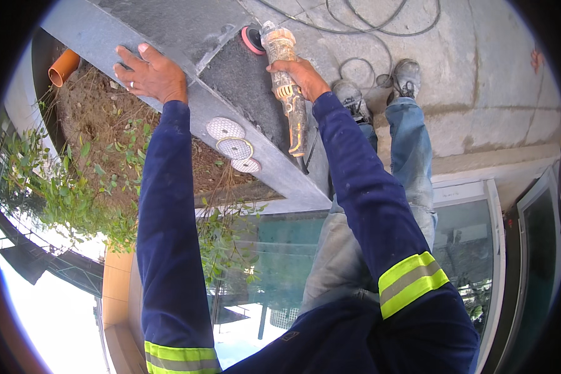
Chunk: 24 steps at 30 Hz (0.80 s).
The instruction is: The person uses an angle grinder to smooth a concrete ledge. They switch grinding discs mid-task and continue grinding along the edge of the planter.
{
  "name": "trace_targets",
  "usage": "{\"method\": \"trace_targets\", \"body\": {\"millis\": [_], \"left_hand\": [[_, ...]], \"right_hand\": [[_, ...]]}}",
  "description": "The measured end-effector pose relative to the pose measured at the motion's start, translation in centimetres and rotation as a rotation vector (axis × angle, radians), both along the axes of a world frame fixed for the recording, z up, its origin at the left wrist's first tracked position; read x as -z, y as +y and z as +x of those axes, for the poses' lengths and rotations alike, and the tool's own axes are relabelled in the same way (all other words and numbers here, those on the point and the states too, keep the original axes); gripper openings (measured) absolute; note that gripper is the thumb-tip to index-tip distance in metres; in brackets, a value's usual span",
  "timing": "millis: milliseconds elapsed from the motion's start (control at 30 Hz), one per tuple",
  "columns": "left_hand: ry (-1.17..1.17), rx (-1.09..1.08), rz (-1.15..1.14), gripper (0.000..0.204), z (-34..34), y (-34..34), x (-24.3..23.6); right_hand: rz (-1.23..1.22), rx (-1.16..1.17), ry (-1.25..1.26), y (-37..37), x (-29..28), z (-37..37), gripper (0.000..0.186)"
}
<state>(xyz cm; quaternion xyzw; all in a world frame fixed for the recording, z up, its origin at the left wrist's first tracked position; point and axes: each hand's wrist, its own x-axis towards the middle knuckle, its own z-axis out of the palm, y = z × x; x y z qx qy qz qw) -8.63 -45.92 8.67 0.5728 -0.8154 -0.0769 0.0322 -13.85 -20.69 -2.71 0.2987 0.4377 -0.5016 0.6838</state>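
Note:
My left hand [153, 76] lies on the pale grey stone ledge [103, 31], fingers spread and holding nothing. My right hand [299, 76] grips a dust-caked angle grinder [283, 50], whose head carries a red-rimmed round pad [254, 39] resting over the dark grey stone surface [227, 78]. Three round polishing discs [234, 147] with patterned faces lie in an overlapping row on the ledge, below and between my hands.
A planter [106, 118] with soil and leafy branches lies left, with an orange pipe [64, 67]. Black cable [380, 30] loops on the concrete floor [480, 75] near my shoes [407, 78]. A glazed door [461, 243] is at lower right.

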Motion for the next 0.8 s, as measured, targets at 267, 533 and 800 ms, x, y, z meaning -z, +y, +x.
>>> {"method": "trace_targets", "body": {"millis": [267,533,800], "left_hand": [[-0.012,-0.002,-0.061,0.069,0.7,-0.1,-0.2],[-0.015,-0.017,-0.073,0.068,0.4,-0.3,0.7],[-0.023,-0.003,-0.003,0.071,1.1,-0.8,0.3]], "right_hand": [[-0.027,-0.096,0.035,5.8,-10.0,1.7,0.059],[0.1,-0.023,-0.115,14.0,-8.5,5.0,0.046],[0.104,-0.053,-0.134,18.8,-8.7,7.4,0.052]]}}
